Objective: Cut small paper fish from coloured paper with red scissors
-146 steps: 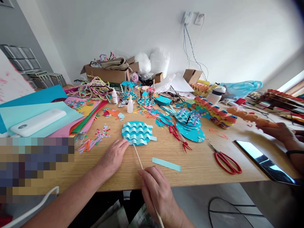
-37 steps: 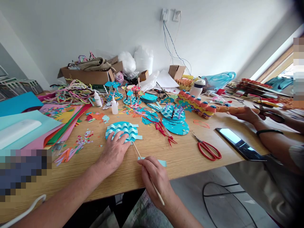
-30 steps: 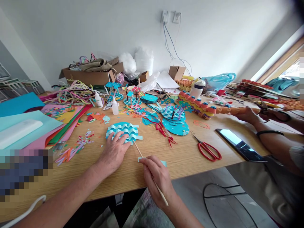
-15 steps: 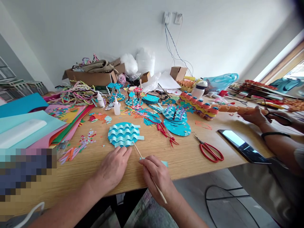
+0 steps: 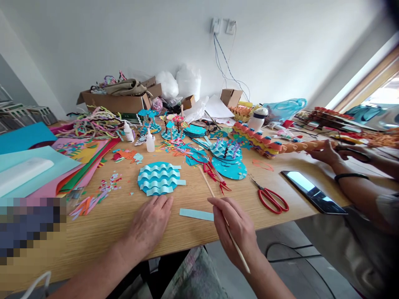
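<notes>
My right hand (image 5: 236, 229) grips a thin wooden stick (image 5: 208, 185) like a pen, tip pointing away toward the red paper scraps. My left hand (image 5: 149, 224) lies flat on the wooden table (image 5: 102, 220) with fingers apart, holding nothing, just below a round blue disc covered in wavy paper strips (image 5: 158, 177). A loose light-blue paper strip (image 5: 196, 214) lies between my two hands.
Red scissors (image 5: 270, 198) and a phone (image 5: 313, 192) lie to the right. Another person's hands (image 5: 328, 152) hold an orange foam piece at far right. Coloured paper sheets (image 5: 46, 166), glue bottles (image 5: 150, 142), finished blue discs (image 5: 229, 160), boxes and scraps crowd the back.
My right hand has moved right with the stick, away from the wavy disc, uncovering the paper strip. My left hand came off the disc and rests on the table.
</notes>
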Tool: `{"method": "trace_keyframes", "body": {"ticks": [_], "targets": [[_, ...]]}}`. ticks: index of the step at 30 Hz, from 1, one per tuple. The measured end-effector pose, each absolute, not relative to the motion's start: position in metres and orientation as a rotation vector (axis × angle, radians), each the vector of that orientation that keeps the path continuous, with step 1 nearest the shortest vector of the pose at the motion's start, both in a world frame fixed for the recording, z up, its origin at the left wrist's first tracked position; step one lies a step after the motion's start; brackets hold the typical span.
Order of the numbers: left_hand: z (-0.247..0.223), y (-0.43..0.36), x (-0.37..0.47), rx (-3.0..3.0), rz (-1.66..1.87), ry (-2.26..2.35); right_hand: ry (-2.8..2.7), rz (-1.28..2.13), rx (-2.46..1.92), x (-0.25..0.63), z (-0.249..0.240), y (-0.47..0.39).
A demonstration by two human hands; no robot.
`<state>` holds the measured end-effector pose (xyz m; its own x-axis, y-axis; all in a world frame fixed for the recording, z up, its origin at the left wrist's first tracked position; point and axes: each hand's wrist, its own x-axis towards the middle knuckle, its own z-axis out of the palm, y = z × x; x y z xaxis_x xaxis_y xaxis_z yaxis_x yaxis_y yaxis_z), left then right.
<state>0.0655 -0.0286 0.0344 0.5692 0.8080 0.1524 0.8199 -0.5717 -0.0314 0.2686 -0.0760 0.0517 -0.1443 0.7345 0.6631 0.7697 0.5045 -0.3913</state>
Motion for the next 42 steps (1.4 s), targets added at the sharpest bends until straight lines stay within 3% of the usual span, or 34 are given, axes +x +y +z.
{"method": "trace_keyframes", "body": {"ticks": [3,10,20,24,31,42], "targets": [[0.036,-0.028,0.063,-2.762,-0.171,-1.396,-2.017,-0.078,-1.383,0.292,0.046,-0.071],[0.026,-0.023,0.049,-2.793,-0.349,-1.296,-2.324,0.255,-1.464,0.331,0.06,-0.065],[0.027,-0.028,0.038,-2.711,-0.282,-1.345,-2.473,0.051,-1.871,0.332,0.06,-0.027],[0.027,-0.029,0.038,-2.715,-0.303,-1.373,-2.471,-0.118,-1.764,0.321,0.066,-0.027],[0.027,-0.028,0.04,-2.658,-0.272,-1.457,-2.482,0.208,-1.386,0.252,0.052,-0.019],[0.034,-0.026,0.052,-2.633,-0.171,-1.537,-2.696,0.145,-1.305,0.228,0.048,-0.001]]}}
